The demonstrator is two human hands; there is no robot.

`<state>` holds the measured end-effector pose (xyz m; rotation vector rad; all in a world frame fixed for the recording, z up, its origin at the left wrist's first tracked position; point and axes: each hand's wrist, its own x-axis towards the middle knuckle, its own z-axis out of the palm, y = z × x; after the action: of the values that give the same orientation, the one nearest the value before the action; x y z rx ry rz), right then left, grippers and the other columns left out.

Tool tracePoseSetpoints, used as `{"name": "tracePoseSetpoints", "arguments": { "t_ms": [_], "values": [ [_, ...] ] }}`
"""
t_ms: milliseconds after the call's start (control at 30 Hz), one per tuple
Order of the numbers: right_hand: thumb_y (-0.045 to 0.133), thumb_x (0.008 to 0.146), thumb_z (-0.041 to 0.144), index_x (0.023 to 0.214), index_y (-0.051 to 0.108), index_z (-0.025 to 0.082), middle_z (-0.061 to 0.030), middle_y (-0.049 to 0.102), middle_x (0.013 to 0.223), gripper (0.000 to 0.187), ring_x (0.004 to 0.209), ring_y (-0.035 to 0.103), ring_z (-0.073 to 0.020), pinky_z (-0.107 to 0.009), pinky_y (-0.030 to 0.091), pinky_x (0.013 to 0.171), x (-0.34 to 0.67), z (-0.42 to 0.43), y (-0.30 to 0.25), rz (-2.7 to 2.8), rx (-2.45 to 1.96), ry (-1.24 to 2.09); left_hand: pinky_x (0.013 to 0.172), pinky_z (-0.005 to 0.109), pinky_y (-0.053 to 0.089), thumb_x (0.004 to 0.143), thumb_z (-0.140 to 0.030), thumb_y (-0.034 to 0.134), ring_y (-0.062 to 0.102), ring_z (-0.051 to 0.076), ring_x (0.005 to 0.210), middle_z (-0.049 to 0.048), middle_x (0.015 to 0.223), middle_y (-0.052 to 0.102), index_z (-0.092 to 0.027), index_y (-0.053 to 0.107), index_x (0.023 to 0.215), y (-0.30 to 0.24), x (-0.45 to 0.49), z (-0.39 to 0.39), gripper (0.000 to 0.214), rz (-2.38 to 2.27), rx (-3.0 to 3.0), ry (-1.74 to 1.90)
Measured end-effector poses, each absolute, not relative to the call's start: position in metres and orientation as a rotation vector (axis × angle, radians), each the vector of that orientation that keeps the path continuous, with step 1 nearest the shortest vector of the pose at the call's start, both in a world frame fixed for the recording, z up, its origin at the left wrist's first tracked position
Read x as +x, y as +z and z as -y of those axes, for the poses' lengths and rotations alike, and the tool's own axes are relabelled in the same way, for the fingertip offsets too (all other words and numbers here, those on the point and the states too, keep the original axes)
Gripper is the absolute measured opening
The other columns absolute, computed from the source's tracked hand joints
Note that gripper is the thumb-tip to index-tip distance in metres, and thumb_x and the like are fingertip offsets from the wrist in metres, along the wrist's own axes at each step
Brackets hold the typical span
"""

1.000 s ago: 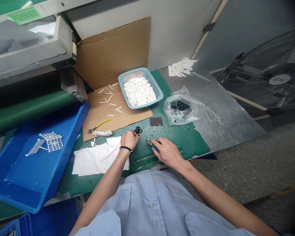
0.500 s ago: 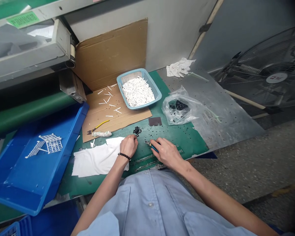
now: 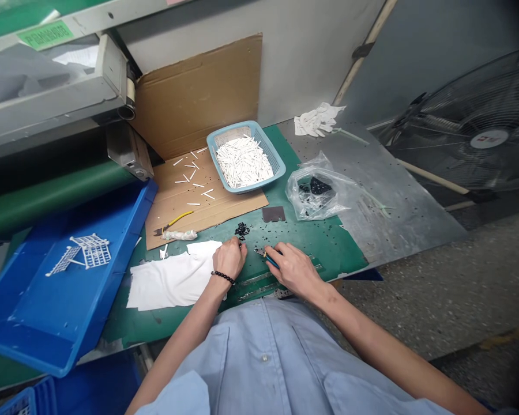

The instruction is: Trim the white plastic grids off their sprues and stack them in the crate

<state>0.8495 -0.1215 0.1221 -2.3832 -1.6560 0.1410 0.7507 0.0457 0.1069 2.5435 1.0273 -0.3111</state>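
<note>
My left hand [image 3: 230, 259], with a black bead bracelet [image 3: 223, 278] on its wrist, rests on the green mat [image 3: 311, 242] and pinches a small black part [image 3: 241, 245] at its fingertips. Just above it lies a small heap of black parts [image 3: 242, 230]. My right hand [image 3: 294, 270] grips blue-handled side cutters [image 3: 268, 257], their metal jaws [image 3: 259, 252] pointing left toward my left hand. A white cloth [image 3: 170, 282] lies beside my left wrist. Small black bits are scattered across the mat.
A pale blue basket [image 3: 259, 138] of white sticks sits on a cardboard sheet [image 3: 225, 210], beside yellow-handled pliers [image 3: 177, 219]. A bright blue tray [image 3: 38, 300] holding white plastic grids lies left. A plastic bag [image 3: 315, 193], white gloves [image 3: 318, 120] and a fan [image 3: 471, 115] are right.
My left hand has drawn back toward me from the black heap since the oldest frame, and its fingers now sit close to the cutter jaws. My right hand has barely moved.
</note>
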Motion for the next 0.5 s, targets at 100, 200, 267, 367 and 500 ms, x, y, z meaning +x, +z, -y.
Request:
{"name": "tracePoseSetpoints", "arguments": {
  "t_ms": [100, 200, 267, 367, 500],
  "values": [
    [0.048, 0.094, 0.027, 0.120, 0.055, 0.018, -0.0079, 0.055, 0.094, 0.029, 0.082, 0.049, -0.0192, -0.029, 0.037, 0.074, 0.850, 0.122, 0.120, 1.609, -2.357, 0.085, 0.074, 0.030, 0.040, 0.090, -0.040, 0.045, 0.064, 0.024, 0.089, 0.0115, 0.096, 0.069, -0.021, 0.059, 0.097, 0.107, 0.750, -0.046, 0.025, -1.061, 2.501, -0.308],
    [0.050, 0.092, 0.027, 0.115, 0.058, 0.017, -0.0092, 0.055, 0.094, 0.026, 0.084, 0.049, -0.0209, -0.031, 0.035, 0.074, 0.851, 0.122, 0.119, 1.602, -2.438, 0.104, 0.072, 0.030, 0.040, 0.090, -0.040, 0.045, 0.064, 0.024, 0.085, 0.0114, 0.089, 0.070, -0.021, 0.059, 0.092, 0.106, 0.748, -0.048, 0.024, -1.112, 2.467, -0.292],
    [0.054, 0.089, 0.025, 0.104, 0.061, 0.018, -0.0086, 0.055, 0.089, 0.018, 0.081, 0.048, -0.0217, -0.032, 0.034, 0.071, 0.851, 0.122, 0.120, 1.642, -2.526, 0.179, 0.071, 0.029, 0.039, 0.090, -0.038, 0.046, 0.064, 0.024, 0.082, 0.0114, 0.085, 0.069, -0.020, 0.060, 0.089, 0.104, 0.746, -0.050, 0.023, -1.124, 2.445, -0.254],
    [0.053, 0.090, 0.027, 0.107, 0.061, 0.019, -0.0078, 0.055, 0.090, 0.020, 0.082, 0.048, -0.0218, -0.033, 0.033, 0.071, 0.847, 0.122, 0.123, 1.674, -2.532, 0.185, 0.065, 0.027, 0.036, 0.086, -0.034, 0.050, 0.061, 0.021, 0.073, 0.0074, 0.074, 0.066, -0.020, 0.060, 0.079, 0.102, 0.743, -0.053, 0.019, -1.120, 2.295, -0.157],
    [0.046, 0.094, 0.030, 0.121, 0.055, 0.018, -0.0082, 0.055, 0.095, 0.030, 0.083, 0.046, -0.0210, -0.032, 0.033, 0.075, 0.842, 0.121, 0.130, 1.632, -2.419, 0.093, 0.049, 0.021, 0.026, 0.076, -0.035, 0.061, 0.039, 0.009, 0.046, -0.0042, 0.052, 0.044, -0.018, 0.053, 0.068, 0.109, 0.739, -0.055, 0.020, -1.023, 1.549, -0.051]
  ]
}}
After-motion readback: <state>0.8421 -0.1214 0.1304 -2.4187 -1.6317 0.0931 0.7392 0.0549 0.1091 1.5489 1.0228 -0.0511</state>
